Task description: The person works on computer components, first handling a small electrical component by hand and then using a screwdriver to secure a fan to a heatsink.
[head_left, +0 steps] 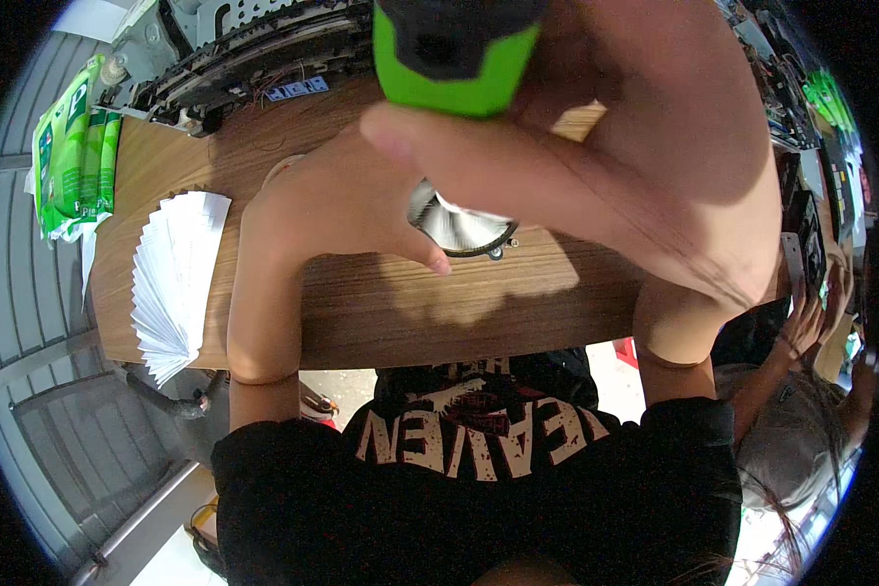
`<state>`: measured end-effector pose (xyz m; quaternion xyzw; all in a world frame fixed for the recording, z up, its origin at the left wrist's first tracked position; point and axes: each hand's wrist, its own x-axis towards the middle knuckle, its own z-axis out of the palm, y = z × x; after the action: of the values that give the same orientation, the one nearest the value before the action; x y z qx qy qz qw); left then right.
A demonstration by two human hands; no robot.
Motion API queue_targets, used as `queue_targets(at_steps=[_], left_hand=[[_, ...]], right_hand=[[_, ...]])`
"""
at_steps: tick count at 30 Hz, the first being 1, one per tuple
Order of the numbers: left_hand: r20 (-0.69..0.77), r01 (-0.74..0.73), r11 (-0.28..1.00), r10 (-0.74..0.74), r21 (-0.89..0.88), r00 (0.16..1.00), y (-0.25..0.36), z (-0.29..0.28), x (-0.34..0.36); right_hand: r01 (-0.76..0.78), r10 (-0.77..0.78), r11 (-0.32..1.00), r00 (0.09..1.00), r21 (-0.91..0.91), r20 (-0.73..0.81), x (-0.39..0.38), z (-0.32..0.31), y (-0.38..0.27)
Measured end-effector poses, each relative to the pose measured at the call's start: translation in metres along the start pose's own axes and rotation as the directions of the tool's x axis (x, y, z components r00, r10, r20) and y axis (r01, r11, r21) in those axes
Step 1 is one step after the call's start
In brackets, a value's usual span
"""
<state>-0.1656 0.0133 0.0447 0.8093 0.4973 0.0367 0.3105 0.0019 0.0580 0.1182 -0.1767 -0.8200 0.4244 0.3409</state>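
My right hand (596,186) is raised close to the head camera, its thumb stretched across the view. It grips a green-and-black power screwdriver (459,73), cut off by the top edge; its bit is hidden. Below, my left hand (342,195) reaches in over the wooden table and holds a round finned metal heatsink (474,232) with a black rim. The thumb rests at the heatsink's near left side, while the other fingers are hidden behind my right hand. A small metal mounting tab (498,253) juts from the rim, near the tabletop.
A fanned stack of folded white paper (178,278) lies left on the wooden table (381,313). Green packets (73,161) stand at the far left. Opened machine parts (254,73) line the back. On the right, another person's hands (806,317) are near dark equipment (806,230).
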Motion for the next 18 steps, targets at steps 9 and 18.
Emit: queue_targets(at_steps=[9, 18], left_hand=[[-0.026, -0.041, 0.981, 0.036, -0.191, 0.999, -0.003, -0.011, -0.006], [-0.069, -0.009, 0.98, 0.023, 0.2, 0.997, 0.011, -0.001, 0.01]], right_hand=[[0.007, -0.007, 1.0, 1.0, -0.005, -0.005, 0.003, 0.003, -0.002], [0.003, -0.003, 1.0, 1.0, -0.027, 0.0, -0.018, -0.028, 0.006]])
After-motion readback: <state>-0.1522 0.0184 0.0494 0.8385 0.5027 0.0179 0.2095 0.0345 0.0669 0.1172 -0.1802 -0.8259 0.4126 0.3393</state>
